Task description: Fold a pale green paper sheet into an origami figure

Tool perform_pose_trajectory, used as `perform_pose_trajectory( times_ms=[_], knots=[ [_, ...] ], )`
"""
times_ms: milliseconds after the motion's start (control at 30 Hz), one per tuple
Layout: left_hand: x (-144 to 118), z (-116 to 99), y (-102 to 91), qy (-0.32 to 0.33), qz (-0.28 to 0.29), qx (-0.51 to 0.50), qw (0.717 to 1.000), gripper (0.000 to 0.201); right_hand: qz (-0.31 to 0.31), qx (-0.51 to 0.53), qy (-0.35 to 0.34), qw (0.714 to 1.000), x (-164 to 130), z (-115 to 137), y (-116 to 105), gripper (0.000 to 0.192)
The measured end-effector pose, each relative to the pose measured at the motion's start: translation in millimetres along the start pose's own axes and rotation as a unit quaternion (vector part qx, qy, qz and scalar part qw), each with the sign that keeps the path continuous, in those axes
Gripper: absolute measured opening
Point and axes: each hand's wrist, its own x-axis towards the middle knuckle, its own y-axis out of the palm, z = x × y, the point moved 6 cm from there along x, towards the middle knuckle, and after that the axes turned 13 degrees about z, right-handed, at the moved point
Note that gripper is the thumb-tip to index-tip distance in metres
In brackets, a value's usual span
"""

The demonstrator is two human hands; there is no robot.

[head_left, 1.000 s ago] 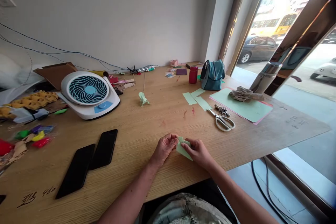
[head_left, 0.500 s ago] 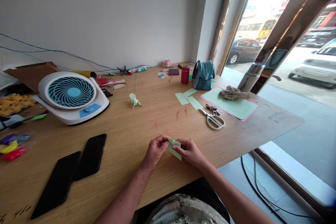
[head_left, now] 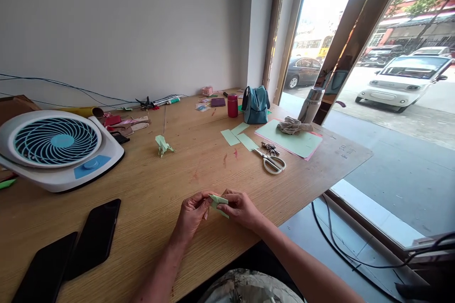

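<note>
My left hand [head_left: 192, 213] and my right hand [head_left: 241, 209] pinch a small folded piece of light green paper [head_left: 218, 201] between their fingertips, just above the wooden table [head_left: 170, 189] near its front edge. Most of the paper is covered by my fingers. A finished green folded paper figure [head_left: 162, 145] stands further back on the table. Scissors [head_left: 270, 162] lie to the right of my hands, beside green paper strips [head_left: 236, 136].
A white and blue desk fan [head_left: 57, 147] lies at the left. Two black phones [head_left: 93, 239] [head_left: 42, 275] lie at the front left. At the back right are a green sheet [head_left: 296, 144] with crumpled cloth [head_left: 293, 125], a teal bag [head_left: 255, 104], a red cup [head_left: 232, 105] and a steel flask [head_left: 311, 104].
The view has swung to the right, so table objects shifted left in frame. My hands have kept hold of the green paper and folded it smaller.
</note>
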Motion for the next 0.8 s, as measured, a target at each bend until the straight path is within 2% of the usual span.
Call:
perform_pose_trajectory(
  times_ms=[167, 333, 433, 533, 800],
  knots=[
    [-0.5, 0.3, 2.1, 0.001, 0.006, -0.043, 0.999, 0.03, -0.037, 0.032, 0.051, 0.998, -3.3, -4.6, -2.4, 0.028],
    [-2.7, -2.9, 4.8, -0.003, -0.006, -0.036, 0.999, 0.03, -0.066, 0.05, 0.036, 0.996, -6.4, -5.1, -3.4, 0.026],
    [-3.7, -6.0, 7.8, 0.002, -0.014, -0.054, 0.998, 0.031, -0.058, 0.017, 0.036, 0.997, -7.8, -5.6, -3.3, 0.024],
    [-4.1, -7.3, 10.2, 0.007, -0.012, -0.067, 0.998, 0.03, -0.07, 0.003, -0.008, 0.998, -8.2, -0.7, -5.9, 0.025],
    [-7.0, -26.2, 17.0, 0.118, 0.029, -0.022, 0.992, 0.019, -0.109, 0.01, -0.054, 0.993, -13.1, 11.1, -12.8, 0.016]
  ],
)
